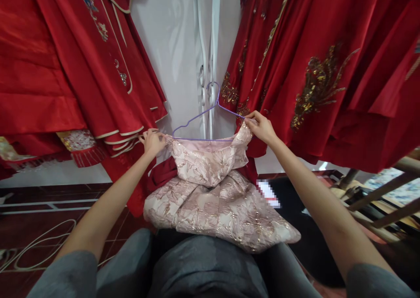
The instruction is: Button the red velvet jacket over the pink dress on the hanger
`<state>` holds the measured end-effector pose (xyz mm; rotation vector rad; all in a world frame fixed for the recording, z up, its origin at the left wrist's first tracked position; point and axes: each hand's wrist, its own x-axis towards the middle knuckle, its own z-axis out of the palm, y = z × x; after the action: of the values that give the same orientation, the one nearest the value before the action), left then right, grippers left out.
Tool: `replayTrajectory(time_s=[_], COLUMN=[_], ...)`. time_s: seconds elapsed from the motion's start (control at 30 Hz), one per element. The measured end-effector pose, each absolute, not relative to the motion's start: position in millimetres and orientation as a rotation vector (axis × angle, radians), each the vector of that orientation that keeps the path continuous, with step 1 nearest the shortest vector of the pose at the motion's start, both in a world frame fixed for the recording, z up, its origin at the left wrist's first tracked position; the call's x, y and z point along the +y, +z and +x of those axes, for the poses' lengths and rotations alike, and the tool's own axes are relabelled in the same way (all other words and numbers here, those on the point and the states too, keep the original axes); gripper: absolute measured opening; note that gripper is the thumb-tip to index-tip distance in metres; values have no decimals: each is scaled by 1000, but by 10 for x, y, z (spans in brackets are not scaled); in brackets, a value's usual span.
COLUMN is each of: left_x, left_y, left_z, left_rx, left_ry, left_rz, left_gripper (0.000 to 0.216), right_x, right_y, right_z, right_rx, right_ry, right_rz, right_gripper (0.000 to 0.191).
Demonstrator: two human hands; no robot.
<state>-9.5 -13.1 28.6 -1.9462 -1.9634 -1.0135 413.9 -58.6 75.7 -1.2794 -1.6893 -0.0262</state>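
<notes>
The dress, draped at the front edge of the lap, is pinched at the shoulders by the left hand and right hand, fingers closed, and could be slipped off the hanger by a loosened grip.

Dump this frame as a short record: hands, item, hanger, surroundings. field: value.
left_side: left hand pinching one shoulder of the dress
right_side: right hand pinching the opposite shoulder, beside the hanger's end
dress_look: pale pink, raised floral pattern with metallic glints
dress_pose: neckline away from the person, skirt spread toward the lap
hanger_look: thin, purple, hook upward
hanger_pose: lower bar across the neckline; whether the hook hangs on anything, unclear
surroundings: red garments on the left, red garments on the right
</notes>
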Motion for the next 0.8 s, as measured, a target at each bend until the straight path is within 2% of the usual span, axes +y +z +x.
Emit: replayTrajectory(time_s=[0.23, 0.43, 0.57, 0.67, 0.8], left_x=[-142, -153, -150, -71, 130], left_y=[380, 816, 952, 895, 811], left_z=[-74, 393, 710, 698, 462], left_rx=[-1874, -1468, -1434, -1637, -1822], left_ry=[-1245, -1467, -1418, -1249, -1011], left_rz=[-1954, -2131, -2217, -2254, -2585], left_gripper=[27, 23, 25, 28, 31], right_x=[-616, -556, -527, -502, -492], right_y=[803, 761, 724, 694, 700], right_z=[4141, 4168, 4168, 4160, 4160], right_rx=[-1675, -1668, -1668, -1690, -1693], right_ry=[-4, 49, 56, 60, 25], right_rz=[-1300, -1272, -1261, -1284, -1306], right_gripper=[21, 21, 23, 24, 24])
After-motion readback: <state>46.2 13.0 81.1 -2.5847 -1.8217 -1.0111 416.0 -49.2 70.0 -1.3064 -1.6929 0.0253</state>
